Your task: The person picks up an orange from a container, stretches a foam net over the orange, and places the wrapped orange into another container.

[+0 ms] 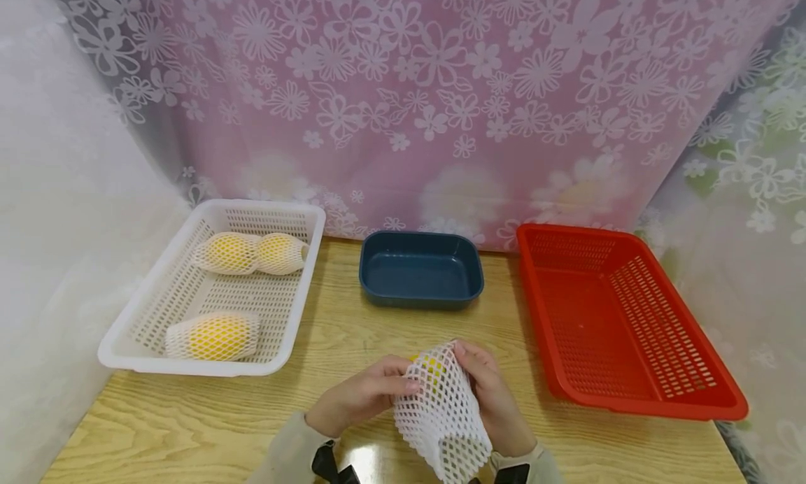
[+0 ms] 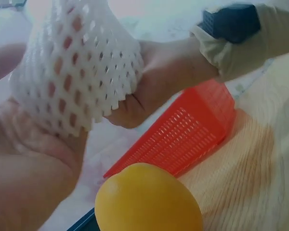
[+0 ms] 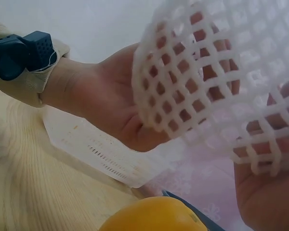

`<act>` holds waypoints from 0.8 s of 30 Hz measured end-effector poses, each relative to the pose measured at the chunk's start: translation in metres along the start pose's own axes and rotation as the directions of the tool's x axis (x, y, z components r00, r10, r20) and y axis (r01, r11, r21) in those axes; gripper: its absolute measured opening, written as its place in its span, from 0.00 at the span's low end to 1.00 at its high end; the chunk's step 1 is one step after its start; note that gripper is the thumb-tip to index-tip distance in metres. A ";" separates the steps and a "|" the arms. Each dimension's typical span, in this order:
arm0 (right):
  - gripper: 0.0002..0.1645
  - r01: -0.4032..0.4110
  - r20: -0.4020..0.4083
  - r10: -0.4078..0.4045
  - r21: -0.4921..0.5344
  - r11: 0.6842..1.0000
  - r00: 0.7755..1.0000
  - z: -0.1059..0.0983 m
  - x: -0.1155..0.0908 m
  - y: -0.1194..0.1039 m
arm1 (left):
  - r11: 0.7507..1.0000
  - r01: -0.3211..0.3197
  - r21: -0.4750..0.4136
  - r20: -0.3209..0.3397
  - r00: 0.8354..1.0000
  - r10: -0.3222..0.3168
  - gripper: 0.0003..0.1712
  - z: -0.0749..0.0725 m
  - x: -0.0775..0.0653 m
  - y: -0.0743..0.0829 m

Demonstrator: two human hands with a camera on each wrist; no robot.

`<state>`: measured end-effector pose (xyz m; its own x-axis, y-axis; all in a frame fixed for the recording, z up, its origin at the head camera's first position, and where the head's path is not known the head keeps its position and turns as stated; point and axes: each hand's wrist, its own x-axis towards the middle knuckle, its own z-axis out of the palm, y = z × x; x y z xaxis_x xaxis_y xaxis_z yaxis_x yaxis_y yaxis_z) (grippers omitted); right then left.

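Observation:
A white foam net sleeve (image 1: 448, 417) is held between both hands over the front of the table, its wide opening facing me. My left hand (image 1: 368, 392) grips its left side, thumb lying on the mesh. My right hand (image 1: 494, 400) holds the right side, near the far end. A smooth yellow fruit (image 2: 147, 202) is bare and apart from the sleeve in both wrist views, below the hands; the fruit (image 3: 154, 215) shows its rounded top. In the head view its yellow is partly hidden behind the mesh.
At left, a white basket (image 1: 306, 288) contains several yellow fruits in foam nets (image 1: 217, 336). A dark blue tray (image 1: 422, 275) stands at the back middle of the wooden table (image 1: 189, 417). A red basket (image 1: 579, 316) sits at right. Flowered curtains (image 1: 403, 106) hang behind.

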<state>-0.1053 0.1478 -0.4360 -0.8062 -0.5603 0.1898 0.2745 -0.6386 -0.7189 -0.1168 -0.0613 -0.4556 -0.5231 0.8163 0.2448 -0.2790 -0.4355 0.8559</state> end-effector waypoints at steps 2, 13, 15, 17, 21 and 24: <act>0.25 -0.024 0.004 0.024 -0.002 1.000 1.000 -0.002 -0.001 -0.001 | 0.998 -0.057 -0.012 -0.040 0.998 0.057 0.16 -0.001 0.000 0.000; 0.25 -0.068 -0.231 0.064 -0.008 0.998 0.971 -0.020 0.002 0.003 | 0.975 0.016 -0.223 -0.442 0.889 -0.115 0.18 -0.005 0.010 -0.004; 0.24 -0.077 -0.279 0.075 0.001 0.997 0.957 -0.023 0.003 0.004 | 0.967 0.025 -0.252 -0.470 0.870 -0.146 0.17 -0.007 0.011 -0.005; 0.23 -0.088 -0.343 0.079 -0.010 0.996 0.936 -0.024 0.004 0.007 | 0.966 0.030 -0.257 -0.491 0.857 -0.157 0.14 -0.009 0.012 -0.006; 0.18 -0.121 -0.505 0.079 -0.051 0.991 0.860 -0.026 0.005 0.012 | 0.967 0.042 -0.250 -0.512 0.843 -0.169 0.12 -0.013 0.013 -0.008; 0.18 -0.136 -0.549 0.062 -0.094 0.986 0.834 -0.032 0.006 0.018 | 0.967 0.058 -0.248 -0.520 0.835 -0.183 0.12 -0.017 0.013 -0.010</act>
<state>-0.1218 0.1496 -0.4691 -0.9426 -0.2176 -0.2534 0.3308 -0.5041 -0.7978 -0.1341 -0.0532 -0.4684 -0.8041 0.5637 -0.1889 -0.4994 -0.4681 0.7290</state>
